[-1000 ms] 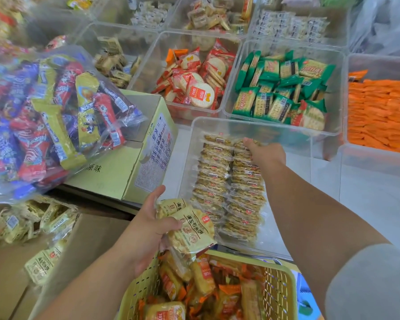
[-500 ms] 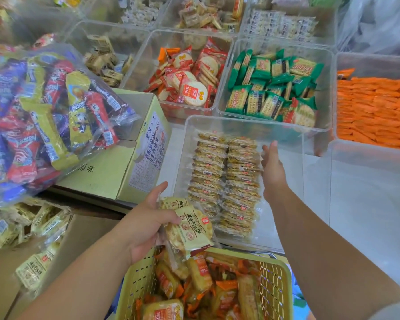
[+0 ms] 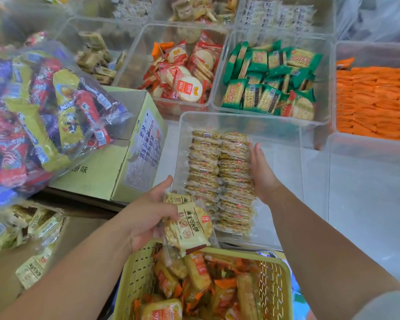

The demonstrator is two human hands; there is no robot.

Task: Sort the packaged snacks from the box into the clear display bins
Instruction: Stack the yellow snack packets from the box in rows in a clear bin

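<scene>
A small stack of yellow biscuit packets [image 3: 187,229] sits in the left hand [image 3: 146,215], whose fingers [image 3: 171,214] are clamped on it with the thumb raised above. The stack is held in the air over the near left corner of a yellow basket [image 3: 136,273] and just short of the near wall of the clear bin [image 3: 284,162]. Inside that bin, two neat rows of packets [image 3: 219,181] of the same kind lie side by side along its left part, running from the far wall toward the near one. The right hand [image 3: 263,174] reaches into the bin, its fingers [image 3: 255,151] straight and together, laid flat against the right side of the right row; it holds nothing. The rest of the bin's floor to the right of the hand is bare. The yellow basket below holds a jumble of orange and yellow wrapped snacks. To the left of the bin stands a pale green cardboard box [image 3: 106,172] with printed text on its side, and a large clear bag of mixed sweets [image 3: 39,121] leans on top of it. Loose yellow packets [image 3: 21,227] lie at the lower left. Behind the clear bin, further bins hold red round-cracker packets [image 3: 185,72], green cracker packets [image 3: 270,79] and orange packets [image 3: 374,100].
</scene>
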